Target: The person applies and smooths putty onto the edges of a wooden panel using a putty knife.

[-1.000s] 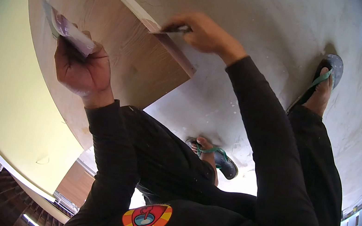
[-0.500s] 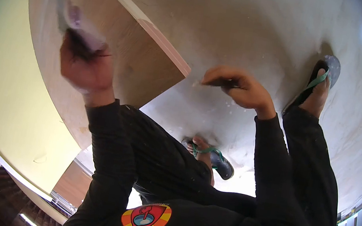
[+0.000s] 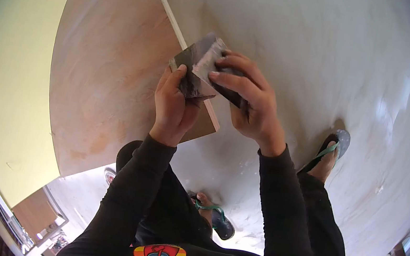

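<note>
My left hand (image 3: 175,106) grips a thin dark putty scraper (image 3: 188,77), with the thumb lying on its face. My right hand (image 3: 256,99) holds a second putty scraper (image 3: 229,90), its fingers over the near face. Pale pinkish putty (image 3: 208,61) coats the edge of the right scraper. The two scrapers meet and overlap in front of me, above the corner of a brown wooden board. Part of each scraper is hidden by the other or by my fingers.
The brown board (image 3: 112,72), smeared with pale marks, extends on the left beside a pale yellow surface (image 3: 12,72). The grey, dusty floor (image 3: 327,56) lies to the right. My feet, in flip-flops (image 3: 223,227), stand below, spread apart.
My left hand has moved right from over the board, and my right hand has come left and slightly up. The two scrapers, apart before, are now together.
</note>
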`<state>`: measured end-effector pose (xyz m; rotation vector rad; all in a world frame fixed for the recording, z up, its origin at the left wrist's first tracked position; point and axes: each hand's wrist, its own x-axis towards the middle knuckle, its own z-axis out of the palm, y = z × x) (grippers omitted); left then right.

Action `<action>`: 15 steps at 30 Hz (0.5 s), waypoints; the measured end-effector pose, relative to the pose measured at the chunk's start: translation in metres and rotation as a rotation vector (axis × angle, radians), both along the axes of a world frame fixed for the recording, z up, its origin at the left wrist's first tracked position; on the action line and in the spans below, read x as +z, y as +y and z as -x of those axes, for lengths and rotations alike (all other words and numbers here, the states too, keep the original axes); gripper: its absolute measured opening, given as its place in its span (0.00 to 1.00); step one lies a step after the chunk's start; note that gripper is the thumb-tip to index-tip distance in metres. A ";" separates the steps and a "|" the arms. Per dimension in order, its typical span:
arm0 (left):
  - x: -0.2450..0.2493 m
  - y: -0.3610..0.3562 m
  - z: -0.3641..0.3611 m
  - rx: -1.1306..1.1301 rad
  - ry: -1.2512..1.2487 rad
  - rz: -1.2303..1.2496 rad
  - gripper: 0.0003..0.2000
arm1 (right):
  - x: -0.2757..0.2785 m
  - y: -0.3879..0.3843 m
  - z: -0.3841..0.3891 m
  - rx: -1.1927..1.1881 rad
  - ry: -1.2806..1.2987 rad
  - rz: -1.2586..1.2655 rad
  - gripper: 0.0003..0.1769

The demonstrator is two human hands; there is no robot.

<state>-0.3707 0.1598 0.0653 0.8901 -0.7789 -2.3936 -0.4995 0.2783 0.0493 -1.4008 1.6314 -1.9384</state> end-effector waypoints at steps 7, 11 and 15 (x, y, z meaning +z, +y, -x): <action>0.017 -0.016 0.004 0.234 0.017 0.430 0.14 | -0.021 0.028 0.005 -0.122 0.108 -0.407 0.32; 0.000 -0.022 -0.003 0.261 -0.137 0.637 0.13 | 0.013 0.016 0.009 -0.225 0.221 -0.352 0.31; -0.002 -0.020 -0.001 0.266 -0.208 0.911 0.14 | 0.033 -0.017 -0.010 -0.190 0.403 -0.339 0.28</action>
